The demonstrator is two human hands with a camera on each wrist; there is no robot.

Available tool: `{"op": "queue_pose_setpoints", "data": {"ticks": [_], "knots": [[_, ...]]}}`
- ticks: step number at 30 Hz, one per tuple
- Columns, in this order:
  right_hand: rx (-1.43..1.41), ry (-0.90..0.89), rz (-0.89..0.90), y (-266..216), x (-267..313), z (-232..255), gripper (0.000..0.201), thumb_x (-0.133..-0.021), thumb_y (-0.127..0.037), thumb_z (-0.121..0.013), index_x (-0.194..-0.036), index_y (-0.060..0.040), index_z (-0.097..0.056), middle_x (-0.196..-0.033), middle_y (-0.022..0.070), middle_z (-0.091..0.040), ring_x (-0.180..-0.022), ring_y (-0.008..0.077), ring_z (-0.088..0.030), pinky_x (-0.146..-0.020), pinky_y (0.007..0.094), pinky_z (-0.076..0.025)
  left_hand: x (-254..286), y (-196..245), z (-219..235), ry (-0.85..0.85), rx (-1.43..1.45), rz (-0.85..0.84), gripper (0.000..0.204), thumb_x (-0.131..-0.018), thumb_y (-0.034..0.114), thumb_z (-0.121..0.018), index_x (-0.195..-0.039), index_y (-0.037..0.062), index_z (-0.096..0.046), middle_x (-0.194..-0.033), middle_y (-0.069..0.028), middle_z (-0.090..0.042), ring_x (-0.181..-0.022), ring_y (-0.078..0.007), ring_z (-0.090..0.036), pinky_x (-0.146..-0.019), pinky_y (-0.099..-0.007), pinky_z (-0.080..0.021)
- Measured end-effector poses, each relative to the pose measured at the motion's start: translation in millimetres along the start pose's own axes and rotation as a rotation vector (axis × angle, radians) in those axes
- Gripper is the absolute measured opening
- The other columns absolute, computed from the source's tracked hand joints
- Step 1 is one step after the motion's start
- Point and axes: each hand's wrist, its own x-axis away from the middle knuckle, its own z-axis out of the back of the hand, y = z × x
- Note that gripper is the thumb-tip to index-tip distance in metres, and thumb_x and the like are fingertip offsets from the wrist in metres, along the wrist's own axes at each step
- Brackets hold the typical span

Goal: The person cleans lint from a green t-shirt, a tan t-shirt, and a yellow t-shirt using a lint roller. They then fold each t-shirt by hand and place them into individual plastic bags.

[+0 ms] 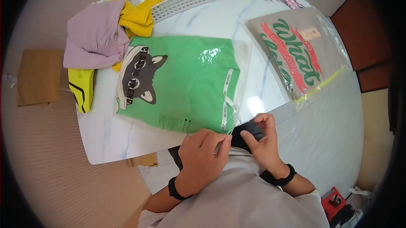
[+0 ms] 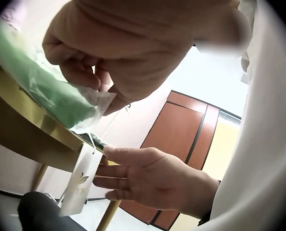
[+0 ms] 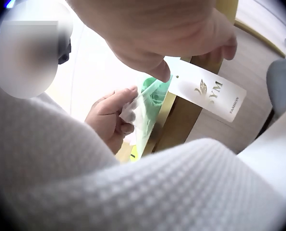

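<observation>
A green T-shirt [image 1: 186, 69] with a dark cartoon animal print lies folded inside a clear plastic bag [image 1: 242, 67] at the table's near edge. My left hand [image 1: 204, 154] pinches the bag's near right corner between thumb and fingers. To its right, just off the edge, my right hand [image 1: 266, 143] is held with thumb and fingers apart. A white hang tag [image 3: 210, 91] with gold lettering dangles on a string below the bag corner, close by the right hand's fingers in both wrist views. The head view does not show this tag.
A bagged grey shirt [image 1: 296, 50] with green and pink lettering lies at the right. Mauve cloth [image 1: 97, 33] and yellow cloth [image 1: 139, 16] are heaped at the left. Behind stands a white perforated basket [image 1: 186, 4]. A brown packet [image 1: 39, 77] lies beyond the table's left side.
</observation>
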Motion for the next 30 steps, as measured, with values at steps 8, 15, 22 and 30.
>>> {"op": "queue_pose_setpoints", "data": {"ticks": [8, 15, 22, 30], "knots": [[-0.464, -0.132, -0.469, -50, -26, 42, 0.021, -0.098, 0.003, -0.067, -0.118, 0.0004, -0.061, -0.076, -0.0005, -0.066, -0.065, 0.0028, -0.059, -0.055, 0.0198, -0.045, 1, 3, 0, 0.021, 0.052, -0.018, 0.016, -0.080, 0.001, -0.082, -0.084, 0.0092, -0.070, -0.070, -0.0028, -0.061, -0.051, -0.0156, -0.051, -0.047, -0.0307, -0.036], [-0.500, -0.068, -0.441, -59, -61, 14, 0.011, -0.099, -0.003, -0.069, -0.107, 0.0005, -0.062, -0.073, 0.0021, -0.067, -0.057, 0.0065, -0.061, -0.049, 0.0216, -0.049, 3, 3, 7, 0.028, 0.050, 0.052, 0.014, -0.082, 0.000, -0.081, -0.087, 0.0074, -0.071, -0.074, -0.0056, -0.065, -0.054, -0.0152, -0.055, -0.046, -0.0288, -0.041], [-0.563, 0.002, -0.406, -48, -71, -2, 0.014, -0.100, -0.003, -0.067, -0.113, 0.0000, -0.061, -0.083, 0.0045, -0.072, -0.063, 0.0084, -0.066, -0.056, 0.0225, -0.054, 3, 14, 2, 0.092, 0.062, 0.041, 0.020, -0.080, 0.003, -0.083, -0.093, 0.0108, -0.071, -0.074, -0.0021, -0.061, -0.060, -0.0211, -0.059, -0.053, -0.0334, -0.045], [0.123, -0.243, 0.147, -57, -76, 5, 0.007, -0.092, -0.002, -0.071, -0.097, -0.0025, -0.074, -0.101, 0.0102, -0.071, -0.091, 0.0238, -0.064, -0.081, 0.0341, -0.050, 7, 13, 0, -0.048, 0.010, -0.017, 0.021, -0.078, 0.005, -0.085, -0.095, 0.0086, -0.073, -0.076, -0.0060, -0.065, -0.063, -0.0238, -0.062, -0.053, -0.0350, -0.046]]}}
